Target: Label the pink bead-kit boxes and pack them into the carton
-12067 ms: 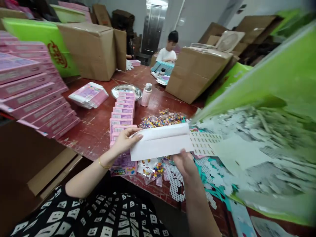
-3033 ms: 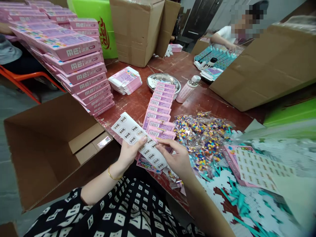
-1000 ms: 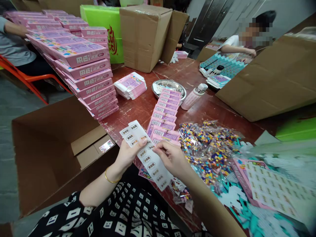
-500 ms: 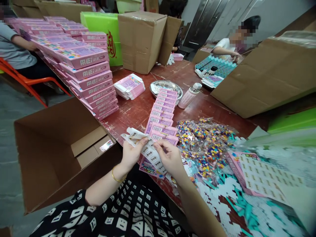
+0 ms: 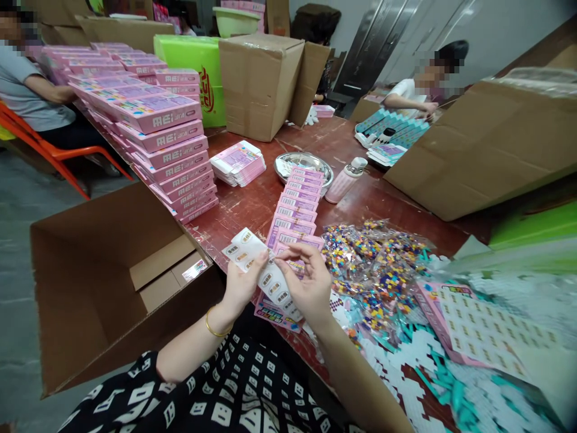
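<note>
Two hands at the near edge of the red table point(image 5: 252, 204), one white sticker sheet point(image 5: 259, 270) between them. The left hand point(image 5: 241, 282) pinches the sheet from below, thumb pressed down on its face, fingers curled behind. The right hand point(image 5: 306, 282) sits just beside it on the sheet's right edge, thumb and forefinger drawn together at a label near the top; whether a sticker is actually nipped between them cannot be made out. The sheet slants from upper left to lower right, its upper end curling free past the left thumb, and it carries two columns of oval labels (about eight show clearly, the rest are covered by the hands).

Directly behind the sheet runs one row of overlapping pink cards point(image 5: 295, 201), roughly nine counted, barcodes up, reaching back to a single metal bowl point(image 5: 288, 163). One pink bottle point(image 5: 345, 180) lies on its side next to the bowl. Right of the hands lies one heap of bead packets point(image 5: 374, 258), too many to count. At left rises a stack of pink boxes point(image 5: 175, 162), about eight layers in the front column, with one small pile of flat pink cartons point(image 5: 237, 163) beside it. Below the table edge stands one open cardboard box point(image 5: 103, 270).
</note>
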Demonstrator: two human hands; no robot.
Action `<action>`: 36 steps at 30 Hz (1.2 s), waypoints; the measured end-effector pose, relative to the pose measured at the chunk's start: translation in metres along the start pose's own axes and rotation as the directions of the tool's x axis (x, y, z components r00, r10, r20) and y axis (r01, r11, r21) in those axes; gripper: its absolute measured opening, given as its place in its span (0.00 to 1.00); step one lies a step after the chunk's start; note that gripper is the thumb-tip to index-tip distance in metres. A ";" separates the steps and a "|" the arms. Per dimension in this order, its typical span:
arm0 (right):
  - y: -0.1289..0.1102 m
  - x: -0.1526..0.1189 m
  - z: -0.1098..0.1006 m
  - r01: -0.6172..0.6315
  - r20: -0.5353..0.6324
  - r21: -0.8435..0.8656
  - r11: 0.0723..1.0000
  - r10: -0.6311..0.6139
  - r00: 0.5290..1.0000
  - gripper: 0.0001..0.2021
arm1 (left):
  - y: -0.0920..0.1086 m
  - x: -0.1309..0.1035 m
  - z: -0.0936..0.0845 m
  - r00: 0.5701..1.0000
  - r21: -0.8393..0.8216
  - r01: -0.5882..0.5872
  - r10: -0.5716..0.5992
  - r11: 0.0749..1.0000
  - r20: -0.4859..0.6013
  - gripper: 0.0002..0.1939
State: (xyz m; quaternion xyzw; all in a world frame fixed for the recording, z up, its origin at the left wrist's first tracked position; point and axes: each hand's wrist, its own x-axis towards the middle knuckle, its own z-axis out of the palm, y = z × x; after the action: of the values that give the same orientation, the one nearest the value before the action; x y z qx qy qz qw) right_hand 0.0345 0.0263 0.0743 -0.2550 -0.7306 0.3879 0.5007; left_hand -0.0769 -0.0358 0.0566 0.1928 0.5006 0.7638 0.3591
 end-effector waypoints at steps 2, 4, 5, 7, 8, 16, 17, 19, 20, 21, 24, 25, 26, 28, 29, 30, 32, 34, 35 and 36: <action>0.004 0.000 0.004 0.168 -0.027 -0.064 0.984 -0.170 0.985 0.15 | 0.001 0.001 0.000 0.999 -0.054 0.036 -0.036 0.998 -0.005 0.16; 0.005 -0.002 0.004 0.346 -0.020 -0.156 0.925 -0.353 0.935 0.21 | 0.005 0.002 0.002 0.997 -0.107 0.074 -0.074 0.991 0.008 0.17; 0.003 -0.003 0.003 0.420 0.001 -0.199 0.886 -0.428 0.904 0.24 | 0.007 0.003 0.004 0.996 -0.130 0.089 -0.089 0.988 0.007 0.17; -0.002 -0.004 -0.003 0.574 0.096 -0.235 0.784 -0.569 0.817 0.27 | 0.012 0.006 0.006 0.993 -0.168 0.111 -0.115 0.980 -0.016 0.17; -0.005 -0.003 -0.007 0.650 0.161 -0.218 0.728 -0.630 0.760 0.27 | 0.015 0.009 0.007 0.990 -0.185 0.124 -0.133 0.975 -0.036 0.17; 0.073 0.129 -0.049 0.021 0.000 -0.088 0.996 -0.021 1.000 0.19 | 0.025 0.037 -0.011 0.941 -0.251 0.304 -0.331 0.919 -0.071 0.23; 0.096 0.152 -0.052 -0.070 0.064 -0.068 0.995 0.074 0.995 0.21 | 0.024 0.040 -0.014 0.935 -0.246 0.322 -0.347 0.914 -0.068 0.23; 0.140 0.187 -0.054 -0.193 0.170 -0.091 0.977 0.206 0.964 0.23 | 0.023 0.045 -0.018 0.927 -0.232 0.344 -0.369 0.910 -0.074 0.24; 0.157 0.198 -0.054 -0.217 0.208 -0.107 0.970 0.236 0.949 0.24 | 0.022 0.047 -0.020 0.923 -0.226 0.350 -0.376 0.909 -0.083 0.24; 0.171 0.204 -0.052 -0.224 0.235 -0.119 0.967 0.247 0.940 0.24 | 0.021 0.049 -0.020 0.920 -0.221 0.353 -0.380 0.909 -0.093 0.24; 0.194 0.205 -0.043 -0.207 0.283 -0.132 0.969 0.237 0.930 0.24 | 0.018 0.055 -0.021 0.915 -0.214 0.357 -0.387 0.909 -0.114 0.25; 0.198 0.203 -0.041 -0.203 0.294 -0.139 0.969 0.236 0.926 0.24 | 0.018 0.057 -0.021 0.913 -0.212 0.362 -0.392 0.908 -0.117 0.25; 0.201 0.201 -0.039 -0.199 0.299 -0.147 0.969 0.235 0.925 0.25 | 0.017 0.059 -0.021 0.910 -0.210 0.367 -0.396 0.906 -0.122 0.26; 0.206 0.200 -0.038 -0.188 0.289 -0.168 0.968 0.231 0.929 0.27 | 0.016 0.062 -0.021 0.904 -0.206 0.375 -0.406 0.904 -0.138 0.26; 0.209 0.202 -0.039 -0.181 0.269 -0.180 0.967 0.225 0.937 0.28 | 0.016 0.063 -0.021 0.900 -0.204 0.379 -0.410 0.903 -0.145 0.26; 0.212 0.205 -0.041 -0.172 0.241 -0.195 0.966 0.217 0.946 0.29 | 0.016 0.064 -0.021 0.898 -0.203 0.383 -0.415 0.901 -0.148 0.26; 0.218 0.214 -0.046 -0.156 0.182 -0.232 0.960 0.200 0.963 0.25 | 0.015 0.066 -0.021 0.894 -0.201 0.394 -0.425 0.897 -0.143 0.26; 0.224 0.226 -0.052 -0.147 0.157 -0.276 0.950 0.196 0.968 0.19 | 0.016 0.067 -0.021 0.890 -0.199 0.401 -0.432 0.894 -0.146 0.27; 0.226 0.232 -0.054 -0.146 0.163 -0.297 0.944 0.201 0.966 0.17 | 0.016 0.068 -0.020 0.888 -0.199 0.402 -0.434 0.894 -0.153 0.27; 0.228 0.237 -0.054 -0.147 0.176 -0.315 0.938 0.210 0.962 0.17 | 0.017 0.068 -0.019 0.886 -0.200 0.402 -0.435 0.894 -0.162 0.28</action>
State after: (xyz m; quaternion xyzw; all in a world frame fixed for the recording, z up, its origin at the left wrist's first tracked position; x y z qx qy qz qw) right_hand -0.0059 0.3530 0.0243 -0.3516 -0.8026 0.3414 0.3401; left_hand -0.1411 -0.0016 0.0592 -0.0282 0.5007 0.7216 0.4773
